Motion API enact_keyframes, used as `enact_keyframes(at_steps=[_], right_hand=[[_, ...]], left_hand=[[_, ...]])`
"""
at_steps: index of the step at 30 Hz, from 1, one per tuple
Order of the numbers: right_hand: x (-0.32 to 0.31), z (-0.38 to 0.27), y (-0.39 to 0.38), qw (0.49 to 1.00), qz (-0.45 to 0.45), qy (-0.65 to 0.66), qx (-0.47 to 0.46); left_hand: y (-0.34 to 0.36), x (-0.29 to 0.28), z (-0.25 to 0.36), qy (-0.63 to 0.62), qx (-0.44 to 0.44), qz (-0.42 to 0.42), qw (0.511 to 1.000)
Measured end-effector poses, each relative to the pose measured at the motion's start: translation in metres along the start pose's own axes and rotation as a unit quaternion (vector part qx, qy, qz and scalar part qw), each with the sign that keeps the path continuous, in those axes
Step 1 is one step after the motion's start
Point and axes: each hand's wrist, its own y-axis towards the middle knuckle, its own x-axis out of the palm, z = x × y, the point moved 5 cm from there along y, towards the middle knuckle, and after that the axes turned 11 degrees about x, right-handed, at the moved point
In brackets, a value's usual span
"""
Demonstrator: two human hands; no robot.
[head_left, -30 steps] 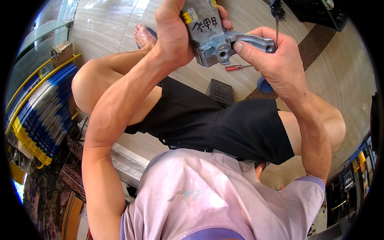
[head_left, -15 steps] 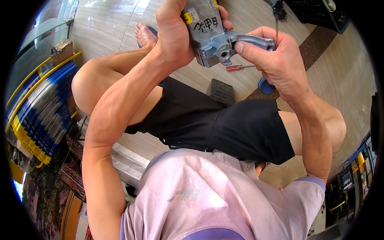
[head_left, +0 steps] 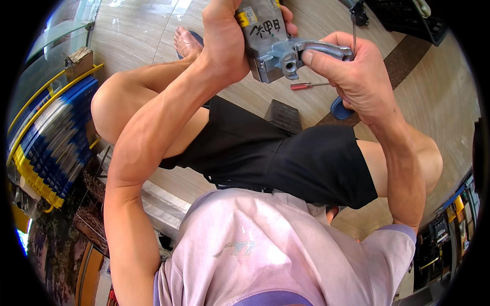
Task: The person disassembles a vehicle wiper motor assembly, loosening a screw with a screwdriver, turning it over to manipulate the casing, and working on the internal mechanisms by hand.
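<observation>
left hand (head_left: 222,43): fingers clamped round grey metal part (head_left: 270,43), held up over the knees
right hand (head_left: 352,76): fingers closed on the part's lever (head_left: 324,48)
floor (head_left: 265,97): red screwdriver (head_left: 309,85) below the part

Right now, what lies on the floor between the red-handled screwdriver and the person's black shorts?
In the head view, a small dark ribbed rectangular pad lies on the tiled floor between the red-handled screwdriver and the black shorts.
</observation>
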Motion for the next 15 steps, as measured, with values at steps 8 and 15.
enact_keyframes(at_steps=[8,15], right_hand=[[0.0013,0.0027,0.0019,1.000,-0.003,-0.025,0.017],[-0.0003,0.0065,0.0066,1.000,-0.005,-0.021,-0.018]], left_hand=[[-0.0027,0.0013,0.0041,0.042,-0.013,0.017,0.999],[0.0009,0.0025,0.0040,0.046,-0.023,0.017,0.999]])
